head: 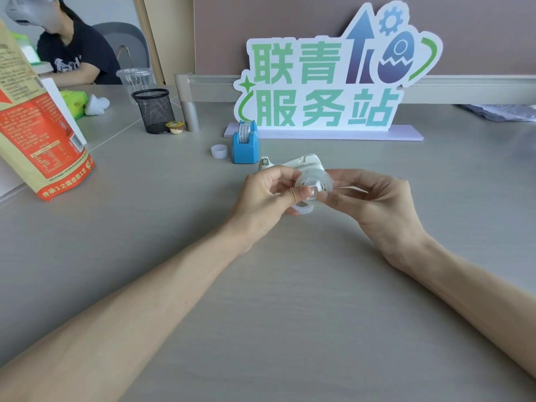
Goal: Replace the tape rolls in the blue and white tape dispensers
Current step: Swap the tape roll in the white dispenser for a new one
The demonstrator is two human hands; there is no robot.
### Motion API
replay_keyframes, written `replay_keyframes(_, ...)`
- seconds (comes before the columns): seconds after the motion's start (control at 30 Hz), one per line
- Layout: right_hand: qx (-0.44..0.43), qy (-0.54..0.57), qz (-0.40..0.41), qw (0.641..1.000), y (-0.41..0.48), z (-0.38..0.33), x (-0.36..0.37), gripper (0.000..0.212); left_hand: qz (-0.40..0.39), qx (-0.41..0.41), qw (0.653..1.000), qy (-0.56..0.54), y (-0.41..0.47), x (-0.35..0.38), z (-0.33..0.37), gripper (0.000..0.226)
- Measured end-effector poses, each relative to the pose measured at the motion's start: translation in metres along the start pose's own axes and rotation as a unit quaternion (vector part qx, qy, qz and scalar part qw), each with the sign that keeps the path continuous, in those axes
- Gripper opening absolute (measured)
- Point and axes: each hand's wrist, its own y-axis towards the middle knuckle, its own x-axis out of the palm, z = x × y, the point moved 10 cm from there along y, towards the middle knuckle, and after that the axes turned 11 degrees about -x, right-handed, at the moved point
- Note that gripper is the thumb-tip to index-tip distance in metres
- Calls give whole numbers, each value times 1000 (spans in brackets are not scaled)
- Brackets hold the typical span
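Note:
A clear tape roll (314,181) with a white hub in its middle is held above the table between both hands. My left hand (262,195) pinches it from the left, thumb on the hub, and also holds a small white ring (304,209) underneath. My right hand (377,201) grips the roll's right side with its fingertips. Just behind the hands the white tape dispenser (293,163) lies on the table. The blue tape dispenser (245,145) stands upright further back with a tape roll (244,132) in it. A bare white core (219,151) stands to its left.
A large white sign (327,82) with green characters stands at the back. A black mesh pen cup (153,110), a small round container (175,126) and a clear plastic cup (135,78) sit at the back left. A red and tan bag (37,126) leans at the left. Another person sits at the far left.

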Motion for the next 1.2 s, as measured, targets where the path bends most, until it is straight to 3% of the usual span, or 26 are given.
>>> replay_keyframes(0.67,-17,-22,25,999,-1,-1,-5,27,18,28,999,-13,-7,2,13,9)
replay_keyframes(0.9,-52,26,36,998,-2,-15,-1,9,-32,25,996,-76,-12,4,20,13)
replay_keyframes(1.03,99,113,57,987,-5,15,-4,43,-38,81,995,-39,-16,3,35,22)
replay_keyframes(1.1,164,129,9,978,-11,26,5,43,-49,92,995,0,-16,3,36,24)
replay_keyframes(1.2,185,129,-25,974,-12,28,10,28,-29,109,991,68,-15,0,33,22)
